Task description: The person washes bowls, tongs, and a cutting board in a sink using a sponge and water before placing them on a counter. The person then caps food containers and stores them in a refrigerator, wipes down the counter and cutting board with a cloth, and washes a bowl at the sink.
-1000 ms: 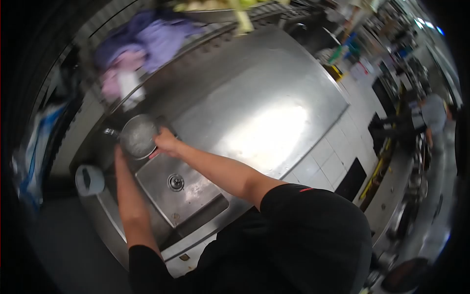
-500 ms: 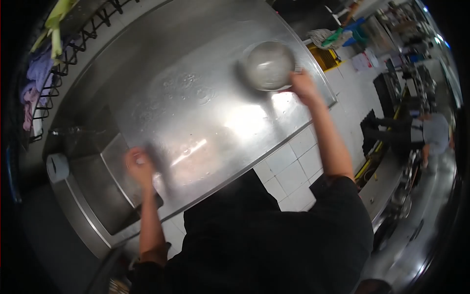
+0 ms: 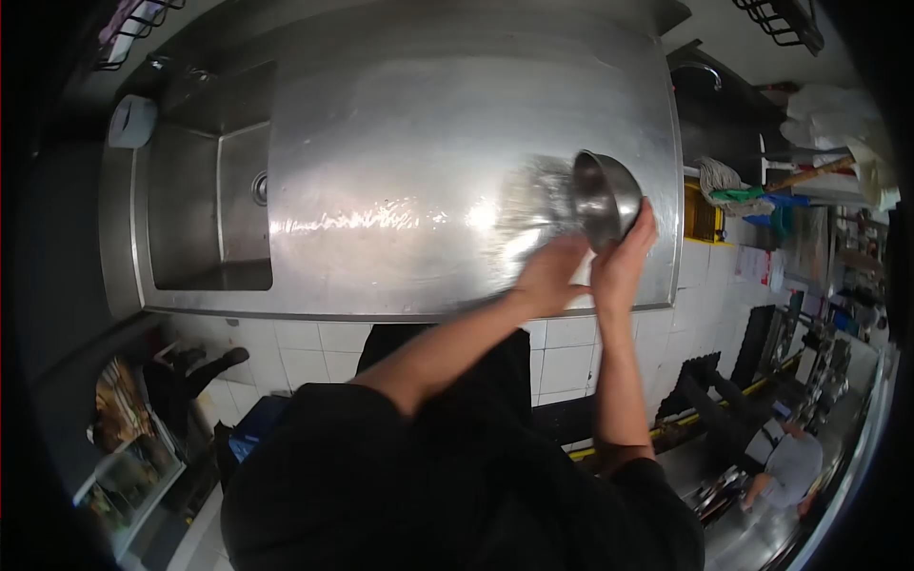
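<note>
A steel bowl (image 3: 609, 200) is tipped on its side over the right part of the steel counter (image 3: 409, 124), its mouth facing left. My right hand (image 3: 621, 262) grips it from the right and below, fingers wrapped round the outside. Water (image 3: 538, 200) spreads in a blurred splash from the mouth across the counter. Close by the bowl's lower edge is my left hand (image 3: 557, 274), somewhat blurred, with thumb and fingers apart. A wet, shiny streak (image 3: 362, 219) runs along the counter toward the sink.
A sink basin (image 3: 195, 205) with a drain is set into the counter's left end. Beyond the right edge are a yellow bucket (image 3: 703, 214), a mop head (image 3: 725, 181) and a tap (image 3: 700, 68). Another person (image 3: 790, 466) stands at the lower right.
The bowl has turned from upright to tipped, and water now pours onto the counter. My left hand has come from near the sink to beside the bowl. The view has rotated.
</note>
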{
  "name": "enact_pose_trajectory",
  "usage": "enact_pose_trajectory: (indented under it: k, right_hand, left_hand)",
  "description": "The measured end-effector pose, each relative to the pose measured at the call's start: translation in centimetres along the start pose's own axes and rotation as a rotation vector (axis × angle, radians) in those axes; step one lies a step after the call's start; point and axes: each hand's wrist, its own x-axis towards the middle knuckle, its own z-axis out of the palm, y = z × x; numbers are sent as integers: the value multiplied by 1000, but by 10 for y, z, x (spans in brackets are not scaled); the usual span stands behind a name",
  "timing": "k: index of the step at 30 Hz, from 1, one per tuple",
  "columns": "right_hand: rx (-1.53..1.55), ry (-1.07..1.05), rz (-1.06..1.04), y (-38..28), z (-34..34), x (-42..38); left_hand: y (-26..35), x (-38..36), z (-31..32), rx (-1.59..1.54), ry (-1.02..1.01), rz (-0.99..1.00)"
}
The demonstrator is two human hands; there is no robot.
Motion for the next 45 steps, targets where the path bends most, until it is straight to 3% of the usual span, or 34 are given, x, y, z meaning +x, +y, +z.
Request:
enact_pose_trajectory:
  k: [1,2,3,5,6,7,8,9,11,12,15,16,17,18,19,20,21,22,23,24,25,27,28,31,33,35,37,38,39,40,41,42,43,45]
  right_hand:
    - [43,-6,-5,-14,2,2]
    - [97,6,46,-26,2,3]
    - [154,20,98,-33,2,5]
    - [281,58,139,-23,3,7]
    - [387,98,177,-11,4,11]
    - [400,112,172,6,4,12]
    - [451,122,240,28,2,8]
    - [503,129,308,50,-2,4]
    - [631,157,442,93,-15,-3]
    - [743,163,577,107,-26,-9]
    - [1022,253,817,119,-64,-14]
    - [1059,281,859,141,-66,-20]
    - [1055,295,853,161,-65,-21]
    - [1100,269,932,179,-64,-23]
    - [1144,244,1010,195,-61,-24]
    - [1234,215,984,208,-55,-21]
    - [1226,225,980,212,-47,-15]
    - [1418,249,890,209,-36,-6]
    - [1609,268,787,205,-25,1]
    - [1397,201,711,203,-13,4]
    - [1036,131,693,209,3,2]
    - [322,16,402,203,28,0]
    - [-159,-141,273,178,25,9]
    - [-530,-57,137,162,86,28]
    - [-432,-34,39,134,119,68]
    - [-494,-214,28,86,161,114]
    - [-431,-326,-154,9,195,156]
    - [-427,-263,-269,-37,213,170]
    - [-256,-529,-180,-73,248,188]
    - [-88,-94,-425,-91,318,185]
    - [-242,-402,-496,-157,296,196]
    - [-141,-356,-436,-198,362,189]
    - [-101,-593,-615,-246,373,194]
    - [279,-757,-506,-329,429,172]
  left_hand:
    - [-38,-27,6,324,206,-34]
    - [-51,-64,-31,297,314,-193]
    - [-69,-100,-63,475,293,-352]
    - [-133,-173,-120,566,465,-496]
    - [-168,-215,-142,833,562,-467]
    - [-195,-251,-174,875,629,-637]
    - [-254,-293,-201,1111,553,-816]
    - [-263,-318,-252,850,140,-1056]
    - [-253,-313,-274,937,717,-1310]
    - [-254,-305,-287,943,715,-1290]
    - [-248,-247,-311,1029,828,-977]
    - [-227,-211,-302,1118,867,-877]
    - [-164,-169,-289,985,727,-777]
    - [-193,-136,-260,1164,961,-344]
    - [-189,-99,-215,999,937,-129]
    - [-184,-63,-169,829,879,70]
    - [-121,-33,-120,601,757,-44]
    - [-124,-6,-57,485,658,92]
    - [-71,2,-23,399,416,155]
    - [-16,6,-9,231,143,158]
    - [1,5,15,345,68,419]
    - [10,8,60,501,2,612]
    - [7,9,65,504,9,610]
    - [-8,18,57,384,124,634]
    - [-20,27,22,529,118,472]
    - [-34,30,-21,605,158,274]
    - [-60,23,-73,573,188,53]
    - [-85,18,-98,416,316,-9]
    - [-100,3,-130,445,397,-149]
    - [-132,-12,-157,585,531,-190]
    - [-157,-33,-196,658,524,-307]
    - [-185,-59,-233,816,538,-331]
    - [-220,-94,-268,896,567,-335]
    - [-298,-172,-333,1021,453,-590]
